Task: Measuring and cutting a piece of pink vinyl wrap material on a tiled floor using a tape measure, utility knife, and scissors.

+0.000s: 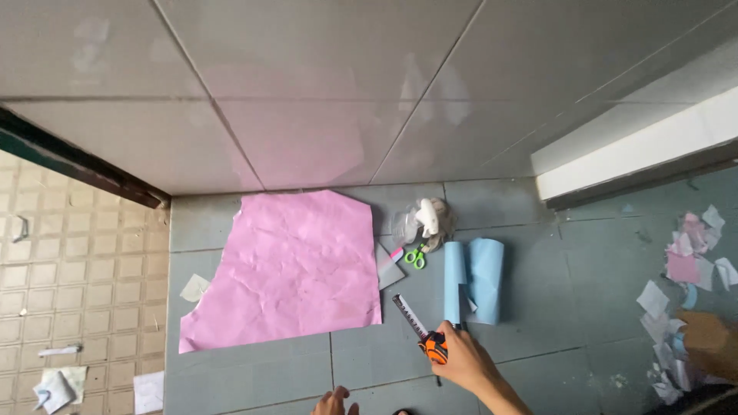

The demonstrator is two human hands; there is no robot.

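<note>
**Right hand on the tape, blade out over the floor**

I see my right hand (467, 360) low in the view, fingers curled shut around the orange tape measure (435, 347). A short length of its blade (410, 314) is drawn out, running up and to the left across the grey tiled floor (569, 307) and ending near the lower right corner of the pink sheet (290, 265), not quite touching it as far as I can tell.

My left hand (334, 402) only shows at the bottom edge: a few fingertips, spread and bare, nothing in them that I can see. It lies near the right hand, just below the pink sheet.

The pink sheet lies flat and creased against the foot of the wall. Right of it stand the blue paper rolls (477, 278), loosely curled, just above my right hand. Green scissors (416, 257) lie between sheet and rolls, with a clear bag (427, 219) just above them. Paper scraps (684, 284) are scattered at the far right, well apart.
</note>
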